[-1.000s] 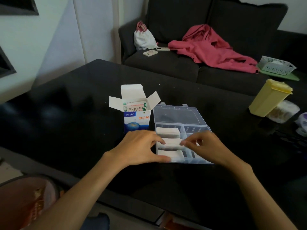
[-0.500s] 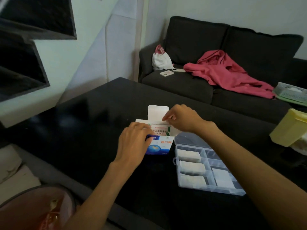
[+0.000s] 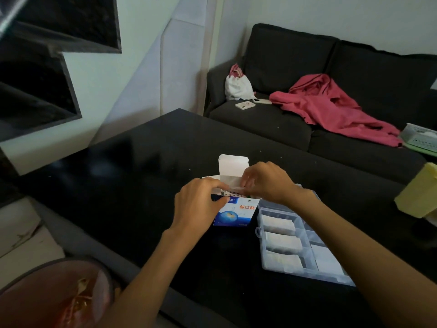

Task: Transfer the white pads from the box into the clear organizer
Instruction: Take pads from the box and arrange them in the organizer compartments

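1. Left hand grips the bandage box; right hand pinches something white at its open top.
2. Right of the box, the clear organizer already holds white pads in several compartments.
3. More transfers probably remain.

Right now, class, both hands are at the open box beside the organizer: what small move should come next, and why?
Probably lift the pinched white pads clear of the box with the right hand while the left hand steadies it. The pads are only partly out, and the clear organizer, right of the box, shows unfilled right-hand compartments.
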`<move>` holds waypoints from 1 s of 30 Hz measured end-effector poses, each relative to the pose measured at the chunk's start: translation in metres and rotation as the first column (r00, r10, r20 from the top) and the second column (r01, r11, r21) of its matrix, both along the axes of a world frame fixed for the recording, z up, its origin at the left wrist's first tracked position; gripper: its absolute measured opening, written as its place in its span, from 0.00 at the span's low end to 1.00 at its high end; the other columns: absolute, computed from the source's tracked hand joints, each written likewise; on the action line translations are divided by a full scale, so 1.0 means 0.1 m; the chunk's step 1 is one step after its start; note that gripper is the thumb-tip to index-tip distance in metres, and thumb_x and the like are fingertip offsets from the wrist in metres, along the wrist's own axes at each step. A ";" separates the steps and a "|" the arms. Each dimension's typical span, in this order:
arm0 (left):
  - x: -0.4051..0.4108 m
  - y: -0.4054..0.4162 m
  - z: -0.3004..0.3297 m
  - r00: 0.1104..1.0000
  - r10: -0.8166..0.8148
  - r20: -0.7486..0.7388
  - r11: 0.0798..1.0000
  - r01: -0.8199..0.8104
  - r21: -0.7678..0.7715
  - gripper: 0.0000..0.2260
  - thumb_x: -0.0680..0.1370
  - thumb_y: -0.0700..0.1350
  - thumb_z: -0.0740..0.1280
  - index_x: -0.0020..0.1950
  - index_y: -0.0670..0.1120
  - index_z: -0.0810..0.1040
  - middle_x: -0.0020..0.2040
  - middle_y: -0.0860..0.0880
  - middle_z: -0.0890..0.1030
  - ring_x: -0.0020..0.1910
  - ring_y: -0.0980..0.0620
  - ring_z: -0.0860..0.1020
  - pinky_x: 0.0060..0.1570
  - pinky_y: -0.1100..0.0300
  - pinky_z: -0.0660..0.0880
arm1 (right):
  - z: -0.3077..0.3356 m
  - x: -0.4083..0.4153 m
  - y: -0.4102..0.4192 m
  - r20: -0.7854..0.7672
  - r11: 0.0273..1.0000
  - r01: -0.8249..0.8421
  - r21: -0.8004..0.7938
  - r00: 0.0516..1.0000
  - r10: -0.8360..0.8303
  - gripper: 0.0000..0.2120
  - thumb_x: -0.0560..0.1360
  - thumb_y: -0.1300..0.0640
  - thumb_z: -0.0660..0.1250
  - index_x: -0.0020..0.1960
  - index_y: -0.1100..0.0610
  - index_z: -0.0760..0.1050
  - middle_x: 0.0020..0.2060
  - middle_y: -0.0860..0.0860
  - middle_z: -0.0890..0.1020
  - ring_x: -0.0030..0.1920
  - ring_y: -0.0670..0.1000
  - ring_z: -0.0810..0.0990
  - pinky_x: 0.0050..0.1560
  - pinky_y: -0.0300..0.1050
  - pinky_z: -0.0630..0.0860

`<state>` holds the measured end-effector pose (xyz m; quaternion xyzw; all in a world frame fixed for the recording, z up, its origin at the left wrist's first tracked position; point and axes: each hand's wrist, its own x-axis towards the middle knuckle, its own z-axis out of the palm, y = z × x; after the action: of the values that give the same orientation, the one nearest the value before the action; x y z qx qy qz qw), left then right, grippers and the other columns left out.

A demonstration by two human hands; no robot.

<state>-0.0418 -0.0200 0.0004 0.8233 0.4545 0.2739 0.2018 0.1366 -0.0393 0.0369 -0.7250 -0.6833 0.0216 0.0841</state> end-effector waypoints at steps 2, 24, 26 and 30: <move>0.02 -0.01 0.00 1.000 0.025 0.009 1.000 -0.025 0.002 0.16 0.74 0.53 0.70 0.61 0.56 0.77 0.62 0.53 0.78 0.62 0.55 0.74 0.52 0.61 0.74 | 0.00 -0.01 0.00 -0.019 1.000 0.006 -0.017 1.000 -0.006 0.14 0.71 0.51 0.71 0.54 0.56 0.81 0.50 0.52 0.82 0.46 0.50 0.80 0.46 0.41 0.78; 0.33 -0.45 0.19 0.873 -0.051 0.485 0.494 0.444 -0.747 0.13 0.75 0.52 0.69 0.58 0.51 0.79 0.47 0.53 0.84 0.47 0.57 0.81 0.40 0.64 0.73 | -0.42 0.15 -1.43 0.219 0.773 -0.109 0.624 0.975 -0.039 0.10 0.74 0.53 0.66 0.51 0.56 0.82 0.48 0.51 0.84 0.51 0.52 0.80 0.52 0.43 0.71; 0.35 -0.44 0.09 0.892 -0.118 0.437 0.519 0.430 -0.738 0.13 0.75 0.46 0.70 0.59 0.51 0.79 0.49 0.53 0.83 0.49 0.57 0.80 0.38 0.67 0.74 | -0.45 0.18 -1.47 0.217 0.820 -0.118 0.560 0.976 -0.008 0.12 0.74 0.52 0.64 0.50 0.55 0.82 0.47 0.51 0.84 0.50 0.52 0.80 0.50 0.42 0.72; 0.38 -0.44 0.01 0.898 -0.196 0.394 0.589 0.429 -0.685 0.13 0.75 0.45 0.69 0.60 0.53 0.77 0.47 0.54 0.83 0.46 0.59 0.81 0.34 0.70 0.73 | -0.40 0.20 -1.52 -0.223 0.918 0.166 0.361 0.971 -0.088 0.19 0.71 0.37 0.63 0.56 0.45 0.78 0.55 0.41 0.78 0.57 0.41 0.72 0.53 0.32 0.66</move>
<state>-0.0041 -0.0643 0.0016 0.6828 0.3400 0.1308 0.6333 0.1567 -0.1912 -0.0035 -0.7321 -0.6140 -0.0422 0.2922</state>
